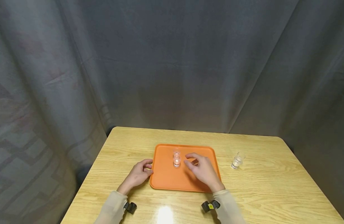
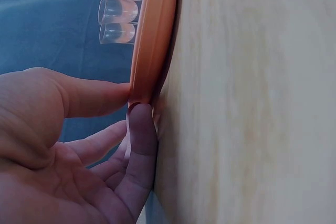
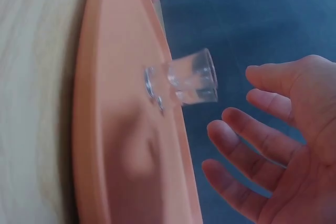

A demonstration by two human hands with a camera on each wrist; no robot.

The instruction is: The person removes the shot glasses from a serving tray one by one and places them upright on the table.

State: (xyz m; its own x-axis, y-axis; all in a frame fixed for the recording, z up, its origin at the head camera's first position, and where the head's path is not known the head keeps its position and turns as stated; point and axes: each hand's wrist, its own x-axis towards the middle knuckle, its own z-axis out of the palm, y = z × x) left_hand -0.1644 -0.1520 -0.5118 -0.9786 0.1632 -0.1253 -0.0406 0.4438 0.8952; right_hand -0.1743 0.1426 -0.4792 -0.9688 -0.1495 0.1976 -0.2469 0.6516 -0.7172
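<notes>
An orange tray [image 1: 169,180] lies on the wooden table. My left hand [image 1: 138,174] pinches its left rim; in the left wrist view the thumb [image 2: 100,98] is on the upper edge and a finger [image 2: 142,135] sits under it. Two clear shot glasses stand upright on the tray, a front glass [image 1: 176,162] and a back glass [image 1: 176,154] right behind it, close together. My right hand [image 1: 202,169] hovers over the tray just right of them, fingers loosely bent and apart, holding nothing. In the right wrist view a gap separates the fingertips from the glasses [image 3: 194,72].
Another clear shot glass [image 1: 237,161] stands on the table [image 1: 272,174], right of the tray. Grey curtains [image 1: 172,62] hang behind the table's far edge and along the sides.
</notes>
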